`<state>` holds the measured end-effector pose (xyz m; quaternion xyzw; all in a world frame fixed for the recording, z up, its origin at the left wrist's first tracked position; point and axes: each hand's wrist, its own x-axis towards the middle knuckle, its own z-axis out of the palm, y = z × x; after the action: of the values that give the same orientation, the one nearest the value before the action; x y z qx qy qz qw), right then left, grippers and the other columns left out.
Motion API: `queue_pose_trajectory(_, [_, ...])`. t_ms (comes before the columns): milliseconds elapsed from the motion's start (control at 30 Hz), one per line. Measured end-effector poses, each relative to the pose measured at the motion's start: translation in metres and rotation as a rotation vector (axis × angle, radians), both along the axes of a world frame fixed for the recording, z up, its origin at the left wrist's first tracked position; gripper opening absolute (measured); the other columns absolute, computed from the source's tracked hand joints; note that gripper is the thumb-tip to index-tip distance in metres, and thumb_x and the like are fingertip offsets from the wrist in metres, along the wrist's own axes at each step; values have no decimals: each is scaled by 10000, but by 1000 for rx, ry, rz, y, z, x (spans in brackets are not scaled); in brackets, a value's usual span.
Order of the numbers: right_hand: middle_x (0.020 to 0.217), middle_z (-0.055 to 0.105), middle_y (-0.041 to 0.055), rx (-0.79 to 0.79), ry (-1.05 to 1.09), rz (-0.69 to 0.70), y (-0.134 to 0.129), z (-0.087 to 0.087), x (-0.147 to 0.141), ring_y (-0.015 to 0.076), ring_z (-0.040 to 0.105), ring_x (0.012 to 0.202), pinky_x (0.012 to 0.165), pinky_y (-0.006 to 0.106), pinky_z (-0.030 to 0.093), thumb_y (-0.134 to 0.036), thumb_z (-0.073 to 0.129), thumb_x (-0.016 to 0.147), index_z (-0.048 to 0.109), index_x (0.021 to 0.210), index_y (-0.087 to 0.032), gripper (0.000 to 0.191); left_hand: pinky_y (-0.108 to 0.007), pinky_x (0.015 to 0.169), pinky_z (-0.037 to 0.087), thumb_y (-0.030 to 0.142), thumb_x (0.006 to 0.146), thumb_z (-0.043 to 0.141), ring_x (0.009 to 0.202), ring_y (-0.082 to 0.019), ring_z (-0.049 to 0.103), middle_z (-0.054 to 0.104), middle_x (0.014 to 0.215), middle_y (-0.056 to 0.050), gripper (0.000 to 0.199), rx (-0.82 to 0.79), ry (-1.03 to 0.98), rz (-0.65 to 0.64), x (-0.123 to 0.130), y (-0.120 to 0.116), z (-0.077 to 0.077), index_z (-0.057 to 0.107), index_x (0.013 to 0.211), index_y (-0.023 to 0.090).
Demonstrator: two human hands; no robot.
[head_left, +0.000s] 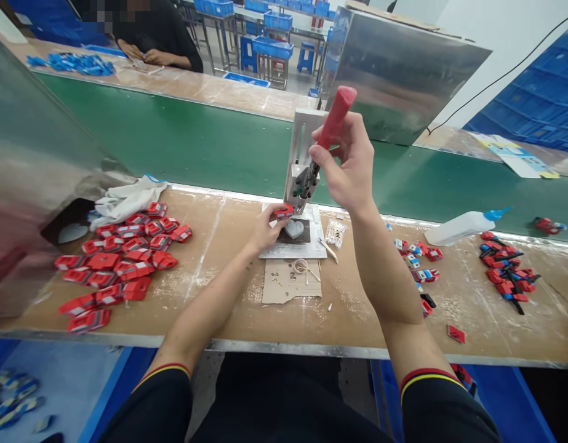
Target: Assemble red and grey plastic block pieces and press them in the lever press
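My right hand (351, 163) is wrapped round the red lever handle (336, 117) of a small metal hand press (295, 144), with the lever pointing up. Below the press head, my left hand (266, 229) grips a red plastic toy part (284, 212) between thumb and fingers. That part is close above a grey heart-shaped piece (293, 229) on the dark plate of the press base (318, 249). Whether the part touches the press or the heart-shaped piece, I cannot tell. Tweezers (328, 250) lie at the base's right edge.
Many red toy parts (136, 269) are piled on the left beside a white cloth (127, 200). To the right are a white bottle (463, 227) and red-black assemblies (508, 271). Cardboard (277, 295) lies in front of the press. Beyond the green belt (196, 129), a person works at another bench.
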<state>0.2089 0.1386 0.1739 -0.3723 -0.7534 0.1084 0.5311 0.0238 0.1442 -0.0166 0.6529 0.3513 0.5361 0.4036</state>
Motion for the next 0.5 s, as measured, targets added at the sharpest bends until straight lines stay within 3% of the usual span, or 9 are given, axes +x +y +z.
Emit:
queue_pose_trajectory(133, [1228,689,42,-5,23,-41,-25,-8,-3,244,702,1204,1027,459,609,-642,636,972,565,1355,-322,504,-435,1031,586,221,821,724,1043,-215,751,767,1122,-81,425,21,32,-40,10,-2,-1,625,1235,210])
queue_pose_trajectory(267, [1195,707,54,22,17,-40,-49,-17,-3,259,704,1178,1093,500,580,-516,661,990,618,1236,-330,311,-408,981,605,193,832,728,1043,-213,762,770,1119,-82,545,-7,51,-68,17,-3,-2,545,1345,217])
queue_pose_trajectory(500, [1148,759,40,430,-203,-65,-58,-49,3,249,744,1140,966,498,645,-305,677,999,613,1144,-299,159,-436,1011,602,188,852,746,1102,-244,756,762,1199,-102,437,35,70,-51,16,-3,-3,585,1258,209])
